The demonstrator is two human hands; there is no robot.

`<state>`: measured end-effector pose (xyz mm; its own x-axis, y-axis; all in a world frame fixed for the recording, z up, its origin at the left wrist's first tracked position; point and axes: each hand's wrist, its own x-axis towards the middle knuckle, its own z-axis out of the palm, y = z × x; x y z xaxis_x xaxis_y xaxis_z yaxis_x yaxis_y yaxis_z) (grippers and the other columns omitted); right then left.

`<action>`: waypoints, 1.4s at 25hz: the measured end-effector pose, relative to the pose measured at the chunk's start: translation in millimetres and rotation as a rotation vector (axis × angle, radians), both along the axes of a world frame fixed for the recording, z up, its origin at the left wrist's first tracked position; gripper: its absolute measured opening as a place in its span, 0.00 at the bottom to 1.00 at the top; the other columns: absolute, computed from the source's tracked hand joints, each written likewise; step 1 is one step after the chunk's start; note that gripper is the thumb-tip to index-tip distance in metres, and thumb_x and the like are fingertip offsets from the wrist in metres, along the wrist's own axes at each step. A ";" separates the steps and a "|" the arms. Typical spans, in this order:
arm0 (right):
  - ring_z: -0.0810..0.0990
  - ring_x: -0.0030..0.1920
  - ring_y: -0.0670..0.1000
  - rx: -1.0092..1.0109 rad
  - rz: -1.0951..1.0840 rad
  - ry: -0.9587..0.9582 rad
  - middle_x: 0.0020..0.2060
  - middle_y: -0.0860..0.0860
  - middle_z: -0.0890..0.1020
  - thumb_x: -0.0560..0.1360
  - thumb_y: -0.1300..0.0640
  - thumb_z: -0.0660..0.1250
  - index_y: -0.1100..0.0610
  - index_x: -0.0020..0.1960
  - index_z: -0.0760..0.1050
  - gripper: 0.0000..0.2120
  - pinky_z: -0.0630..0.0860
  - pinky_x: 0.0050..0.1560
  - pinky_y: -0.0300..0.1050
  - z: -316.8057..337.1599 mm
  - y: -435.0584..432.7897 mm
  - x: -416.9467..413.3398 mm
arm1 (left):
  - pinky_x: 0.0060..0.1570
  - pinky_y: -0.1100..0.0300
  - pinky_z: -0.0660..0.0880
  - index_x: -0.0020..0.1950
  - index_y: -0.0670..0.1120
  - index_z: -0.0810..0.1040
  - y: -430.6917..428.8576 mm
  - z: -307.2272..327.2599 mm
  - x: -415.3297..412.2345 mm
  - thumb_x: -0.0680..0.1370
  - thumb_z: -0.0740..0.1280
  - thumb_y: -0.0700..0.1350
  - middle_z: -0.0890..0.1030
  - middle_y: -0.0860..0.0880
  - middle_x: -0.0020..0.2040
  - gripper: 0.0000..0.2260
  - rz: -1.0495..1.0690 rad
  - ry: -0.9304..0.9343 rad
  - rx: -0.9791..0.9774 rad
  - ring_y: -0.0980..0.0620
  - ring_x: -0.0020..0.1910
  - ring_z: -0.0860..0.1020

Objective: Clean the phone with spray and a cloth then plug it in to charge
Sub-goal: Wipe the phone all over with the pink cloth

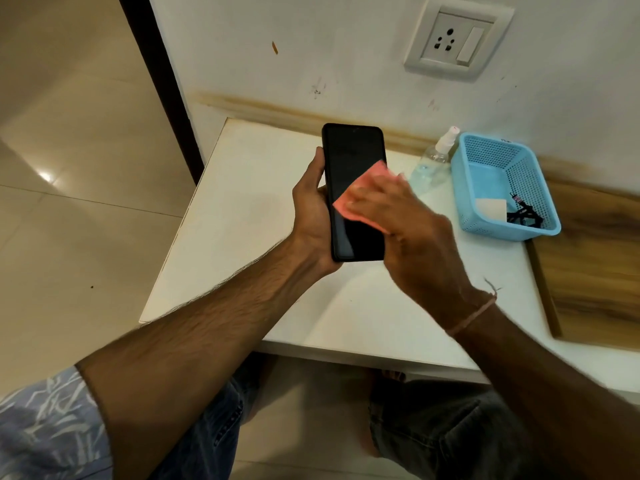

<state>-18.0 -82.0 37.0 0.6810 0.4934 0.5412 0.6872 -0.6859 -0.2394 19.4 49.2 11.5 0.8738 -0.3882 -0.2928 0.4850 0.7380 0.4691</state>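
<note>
A black phone [349, 161] with a dark screen stands upright above the white table, gripped along its left edge and lower end by my left hand [311, 216]. My right hand [405, 223] presses a pink cloth [363, 188] flat against the right half of the screen; the hand is blurred by motion. A clear spray bottle [434, 161] with a white nozzle stands at the back of the table, beside a blue basket. A white wall socket [457, 39] with a switch is on the wall above.
The blue perforated basket [478, 168] at the right holds a white charger block [491, 207] and a black cable [523, 216]. A wooden board [595, 271] lies at the far right. The white table [242, 202] ends at a tiled floor on the left.
</note>
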 end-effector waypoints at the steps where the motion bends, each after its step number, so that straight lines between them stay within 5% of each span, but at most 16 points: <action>1: 0.75 0.66 0.60 0.034 -0.019 0.010 0.60 0.61 0.80 0.78 0.67 0.62 0.65 0.61 0.78 0.13 0.67 0.71 0.56 2.9 -0.9 3.4 | 0.55 0.50 0.77 0.61 0.42 0.80 -0.1 -0.4 0.6 0.77 0.58 0.68 0.81 0.40 0.53 0.32 0.015 0.002 -0.013 0.42 0.50 0.80; 6: 0.75 0.65 0.55 0.073 -0.036 0.129 0.62 0.58 0.79 0.77 0.53 0.68 0.63 0.62 0.78 0.18 0.70 0.69 0.48 1.0 11.7 -15.5 | 0.51 0.50 0.79 0.60 0.39 0.79 1.3 -0.1 -1.6 0.77 0.58 0.69 0.82 0.39 0.52 0.34 -0.024 0.010 -0.040 0.42 0.47 0.82; 10: 0.77 0.55 0.59 0.214 -0.300 0.126 0.53 0.60 0.81 0.75 0.62 0.67 0.63 0.56 0.79 0.11 0.64 0.58 0.29 9.5 19.3 -1.7 | 0.47 0.53 0.81 0.56 0.41 0.81 -1.7 -0.1 0.8 0.78 0.58 0.68 0.82 0.41 0.49 0.31 0.022 0.002 -0.024 0.43 0.45 0.83; 14: 0.82 0.52 0.62 0.058 -0.041 0.129 0.51 0.62 0.83 0.68 0.72 0.68 0.66 0.56 0.79 0.17 0.74 0.61 0.46 6.2 15.6 -22.0 | 0.49 0.51 0.80 0.63 0.41 0.80 5.1 -2.8 0.0 0.77 0.59 0.69 0.82 0.40 0.52 0.33 0.041 0.024 -0.008 0.42 0.48 0.82; 16: 0.82 0.49 0.59 0.058 0.017 0.139 0.49 0.59 0.83 0.70 0.72 0.66 0.64 0.53 0.80 0.13 0.76 0.61 0.45 15.9 -1.7 -7.3 | 0.49 0.50 0.80 0.61 0.42 0.80 4.8 -1.0 -1.3 0.77 0.58 0.69 0.83 0.40 0.52 0.33 0.037 0.014 -0.020 0.41 0.47 0.83; 20: 0.77 0.54 0.61 0.086 -0.323 0.138 0.53 0.63 0.79 0.72 0.66 0.71 0.64 0.60 0.78 0.17 0.76 0.56 0.47 6.5 17.3 -7.2 | 0.48 0.52 0.79 0.60 0.42 0.79 -0.7 2.3 -0.7 0.78 0.57 0.68 0.81 0.42 0.49 0.31 0.073 0.011 -0.002 0.43 0.46 0.81; 23: 0.74 0.62 0.62 0.144 -0.333 0.205 0.62 0.62 0.76 0.74 0.62 0.68 0.64 0.67 0.73 0.21 0.72 0.63 0.48 -4.2 29.2 -20.6 | 0.49 0.53 0.77 0.62 0.41 0.76 0.9 2.5 -0.5 0.78 0.57 0.68 0.80 0.41 0.49 0.31 0.056 0.001 -0.035 0.43 0.46 0.79; 29: 0.57 0.77 0.53 0.037 -0.123 0.445 0.78 0.52 0.56 0.77 0.44 0.63 0.58 0.78 0.53 0.36 0.52 0.66 0.22 -3.8 15.2 -26.3 | 0.49 0.49 0.79 0.63 0.39 0.76 3.5 4.2 -2.2 0.77 0.59 0.69 0.80 0.38 0.51 0.34 0.008 -0.018 -0.153 0.41 0.45 0.79; 32: 0.59 0.77 0.54 0.015 -0.080 0.507 0.77 0.53 0.59 0.76 0.44 0.64 0.57 0.78 0.51 0.38 0.63 0.71 0.37 -0.9 13.9 -27.7 | 0.49 0.48 0.78 0.61 0.38 0.77 1.9 2.1 -0.2 0.77 0.58 0.68 0.79 0.37 0.51 0.34 0.012 -0.019 -0.165 0.39 0.45 0.78; 35: 0.59 0.75 0.56 -0.222 0.067 0.358 0.75 0.58 0.63 0.76 0.59 0.68 0.63 0.75 0.59 0.32 0.64 0.72 0.57 -8.0 8.5 -42.0 | 0.52 0.48 0.76 0.63 0.36 0.76 4.0 -3.4 2.9 0.78 0.57 0.67 0.79 0.36 0.51 0.35 0.033 -0.020 -0.132 0.38 0.45 0.78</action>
<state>-60.0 -73.6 28.9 0.7692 0.6207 0.1516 0.6321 -0.7045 -0.3227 22.3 53.2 8.0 0.8919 -0.3932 -0.2235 0.4511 0.8092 0.3765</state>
